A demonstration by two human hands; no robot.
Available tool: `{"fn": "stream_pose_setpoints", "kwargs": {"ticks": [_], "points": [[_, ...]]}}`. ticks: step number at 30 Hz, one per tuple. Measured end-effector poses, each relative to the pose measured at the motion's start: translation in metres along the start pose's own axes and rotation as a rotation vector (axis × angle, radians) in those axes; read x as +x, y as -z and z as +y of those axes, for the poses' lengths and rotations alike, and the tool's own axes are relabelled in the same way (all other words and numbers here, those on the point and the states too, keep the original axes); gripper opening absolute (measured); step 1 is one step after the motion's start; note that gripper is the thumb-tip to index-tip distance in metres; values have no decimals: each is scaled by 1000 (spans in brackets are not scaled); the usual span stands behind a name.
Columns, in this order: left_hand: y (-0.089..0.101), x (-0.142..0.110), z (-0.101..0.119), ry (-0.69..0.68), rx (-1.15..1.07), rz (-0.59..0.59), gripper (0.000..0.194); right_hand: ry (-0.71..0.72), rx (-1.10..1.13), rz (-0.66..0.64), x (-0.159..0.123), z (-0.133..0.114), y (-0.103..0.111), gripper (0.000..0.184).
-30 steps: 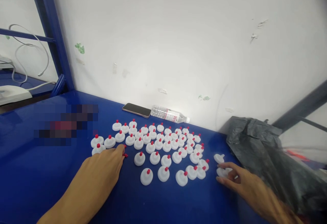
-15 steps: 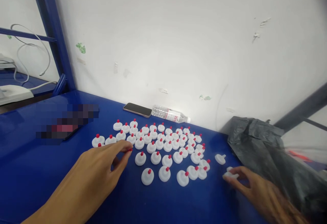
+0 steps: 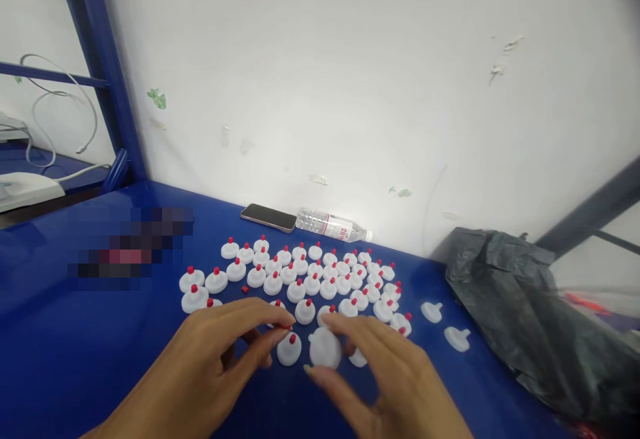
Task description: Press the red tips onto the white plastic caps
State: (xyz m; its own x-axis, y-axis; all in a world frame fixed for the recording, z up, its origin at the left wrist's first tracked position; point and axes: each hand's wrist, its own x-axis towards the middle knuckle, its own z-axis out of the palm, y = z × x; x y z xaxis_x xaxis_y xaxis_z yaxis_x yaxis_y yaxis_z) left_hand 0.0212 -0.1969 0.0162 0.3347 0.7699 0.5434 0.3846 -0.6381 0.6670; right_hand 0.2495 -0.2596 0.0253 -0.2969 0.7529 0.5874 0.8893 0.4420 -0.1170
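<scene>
Left hand [image 3: 220, 340]: red cap [image 3: 287, 327] pinched, fingers clamped on it | right hand [image 3: 393, 365]: white disc [image 3: 325, 349] gripped between clamped fingers, nub turned toward left hand | capped discs [image 3: 305, 311] spread behind and around both on blue surface [image 3: 100, 345] | two bare discs [image 3: 457, 339] laid out at right, near bag [image 3: 493, 272] | loose cap [image 3: 245, 289] seen beyond left hand

No word, brand or number can be read. Lettering shows on the clear plastic water bottle with a white cap [image 3: 309, 221], which lies on its side: its white wrap-around label [image 3: 334, 227] carries red characters near the capped end and a red stripe along the other edge, the characters too small and blurred to decipher.
</scene>
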Motion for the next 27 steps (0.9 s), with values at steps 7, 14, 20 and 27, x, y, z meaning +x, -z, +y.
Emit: {"fn": "stream_pose_setpoints", "kwargs": {"ticks": [7, 14, 20, 27], "points": [[-6, -4, 1, -49, -68, -80, 23, 35, -51, -19, 0, -6, -11, 40], [-4, -1, 8, -62, -89, -73, 22, 60, -118, 29, 1, -4, -10, 40], [-7, 0, 5, -106, -37, 2, 20, 88, -149, 91, 4, -7, -6, 41], [-6, -3, 1, -70, -41, -18, 18, 23, -55, 155, 6, -12, -6, 37]]}}
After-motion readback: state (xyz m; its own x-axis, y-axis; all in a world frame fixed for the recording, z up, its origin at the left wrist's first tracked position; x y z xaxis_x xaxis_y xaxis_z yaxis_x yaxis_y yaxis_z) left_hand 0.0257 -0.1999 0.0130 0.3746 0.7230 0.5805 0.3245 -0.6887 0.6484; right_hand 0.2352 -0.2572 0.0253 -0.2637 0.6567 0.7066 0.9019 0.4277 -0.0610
